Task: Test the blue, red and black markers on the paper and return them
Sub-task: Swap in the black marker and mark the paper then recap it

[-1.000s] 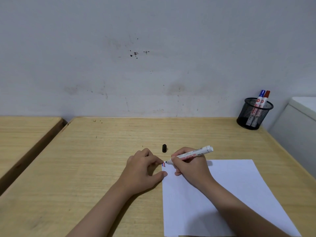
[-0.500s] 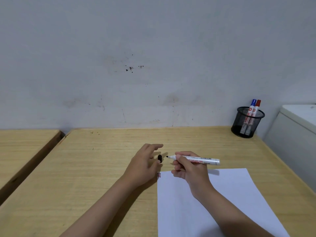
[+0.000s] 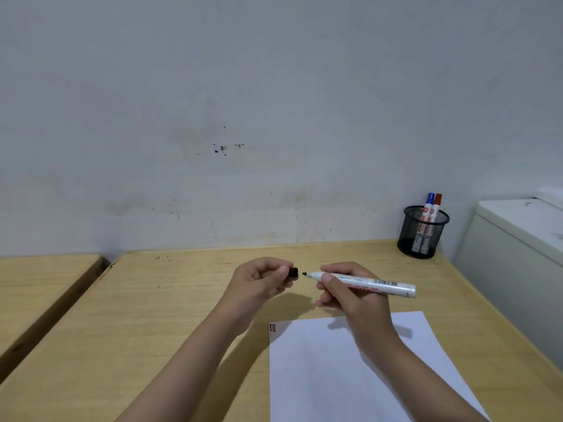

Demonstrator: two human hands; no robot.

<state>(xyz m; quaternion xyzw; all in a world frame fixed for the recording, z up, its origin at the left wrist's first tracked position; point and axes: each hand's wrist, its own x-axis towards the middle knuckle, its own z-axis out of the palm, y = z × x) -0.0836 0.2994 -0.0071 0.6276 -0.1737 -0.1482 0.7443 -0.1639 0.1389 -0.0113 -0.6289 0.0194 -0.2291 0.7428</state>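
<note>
My right hand (image 3: 350,295) grips the uncapped black marker (image 3: 371,284), held level above the table with its tip pointing left. My left hand (image 3: 259,283) pinches the black cap (image 3: 293,272), a short gap from the marker's tip. White paper (image 3: 350,376) lies on the table below my right arm, with short marker strokes (image 3: 273,327) at its top left corner. The blue marker (image 3: 429,205) and red marker (image 3: 437,206) stand capped in the black mesh cup (image 3: 422,236) at the table's far right.
The wooden table (image 3: 152,315) meets a grey wall at the back. A second wooden table (image 3: 36,287) stands to the left across a narrow gap. A white cabinet (image 3: 518,254) borders the right edge.
My left hand picked the black cap up off the table and raised it. My right hand lifted the marker off the paper and turned it level, tip toward the cap.
</note>
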